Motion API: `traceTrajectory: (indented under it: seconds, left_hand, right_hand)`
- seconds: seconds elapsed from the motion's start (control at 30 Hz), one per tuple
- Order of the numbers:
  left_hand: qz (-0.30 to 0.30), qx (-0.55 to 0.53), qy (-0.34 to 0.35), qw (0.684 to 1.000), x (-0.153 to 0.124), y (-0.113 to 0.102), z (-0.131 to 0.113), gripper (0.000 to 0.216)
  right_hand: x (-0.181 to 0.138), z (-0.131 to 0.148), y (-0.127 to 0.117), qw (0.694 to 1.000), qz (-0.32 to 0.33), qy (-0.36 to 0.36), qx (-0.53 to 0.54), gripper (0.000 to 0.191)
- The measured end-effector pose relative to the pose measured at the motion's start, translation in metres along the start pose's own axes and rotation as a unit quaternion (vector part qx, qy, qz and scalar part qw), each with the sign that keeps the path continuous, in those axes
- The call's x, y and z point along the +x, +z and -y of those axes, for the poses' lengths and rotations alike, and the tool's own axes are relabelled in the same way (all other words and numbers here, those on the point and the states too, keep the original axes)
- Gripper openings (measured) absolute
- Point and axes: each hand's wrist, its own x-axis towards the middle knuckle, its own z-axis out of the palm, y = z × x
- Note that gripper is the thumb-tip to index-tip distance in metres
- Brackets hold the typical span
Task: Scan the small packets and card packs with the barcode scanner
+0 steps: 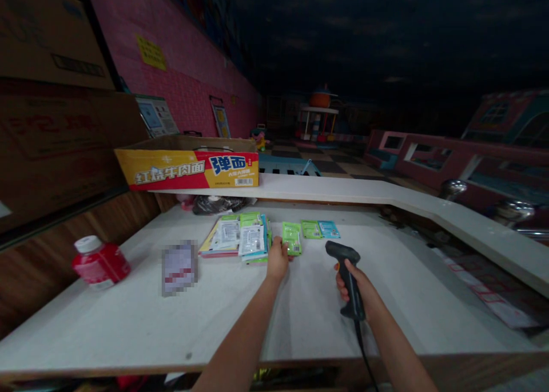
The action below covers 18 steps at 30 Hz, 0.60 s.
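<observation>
My right hand (pixel 358 283) grips the handle of a black barcode scanner (pixel 352 292), its head tilted up and to the left and its cable running down off the counter edge. My left hand (pixel 278 259) is closed at the left edge of a small green packet (pixel 292 237), with some fingers hidden beneath it. Left of that hand lies a pile of flat packets (pixel 240 234), white, green and blue. Just beyond the held packet, a second green packet (pixel 311 229) and a blue packet (pixel 329 229) lie side by side.
On the white counter (pixel 171 329) stand a red bottle (pixel 100 263) with a white cap and a blurred card (pixel 179 268). A raised ledge (pixel 343 187) runs along the back, bearing a red and yellow noodle carton (pixel 189 166). Cardboard boxes (pixel 55 134) are stacked at left.
</observation>
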Motion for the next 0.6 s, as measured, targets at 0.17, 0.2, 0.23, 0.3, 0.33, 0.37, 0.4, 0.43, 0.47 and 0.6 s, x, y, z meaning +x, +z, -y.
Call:
traceTrajectory:
  seconds: [0.17, 0.2, 0.23, 0.3, 0.33, 0.37, 0.4, 0.43, 0.47, 0.6]
  left_hand:
    - [0.011, 0.017, 0.005, 1.0, 0.001, -0.001, 0.001, 0.015]
    - [0.011, 0.015, 0.006, 1.0, 0.001, -0.001, 0.0, 0.016]
    - [0.012, 0.014, 0.007, 1.0, 0.001, -0.002, 0.0, 0.016]
    - [0.016, 0.01, 0.008, 1.0, 0.001, -0.003, -0.001, 0.016]
    - [0.019, 0.007, 0.011, 1.0, 0.0, -0.003, -0.002, 0.015]
    - [0.024, 0.004, 0.015, 1.0, 0.0, -0.004, -0.002, 0.015]
    - [0.03, 0.0, 0.02, 0.999, 0.0, -0.005, -0.001, 0.015]
    - [0.035, -0.008, 0.023, 0.999, 0.0, -0.006, -0.001, 0.015]
    - [0.04, -0.02, 0.024, 0.999, 0.0, -0.006, 0.0, 0.016]
    - [0.044, -0.108, 0.0, 0.993, 0.001, 0.0, 0.002, 0.025]
  right_hand:
    - [0.023, 0.013, -0.024, 0.989, 0.044, -0.007, 0.144, 0.037]
    - [0.026, 0.013, -0.029, 0.984, 0.052, -0.009, 0.17, 0.037]
    - [0.03, 0.013, -0.033, 0.98, 0.058, -0.007, 0.191, 0.036]
    - [0.035, 0.011, -0.039, 0.972, 0.067, 0.002, 0.226, 0.034]
    - [0.037, 0.01, -0.041, 0.968, 0.07, 0.006, 0.239, 0.034]
    - [0.039, 0.009, -0.043, 0.966, 0.073, 0.008, 0.25, 0.033]
    - [0.04, 0.008, -0.044, 0.963, 0.077, 0.007, 0.258, 0.032]
    - [0.041, 0.007, -0.045, 0.961, 0.081, 0.004, 0.263, 0.032]
    - [0.042, 0.007, -0.045, 0.96, 0.085, 0.001, 0.267, 0.032]
    - [0.046, 0.006, -0.045, 0.953, 0.087, 0.004, 0.291, 0.032]
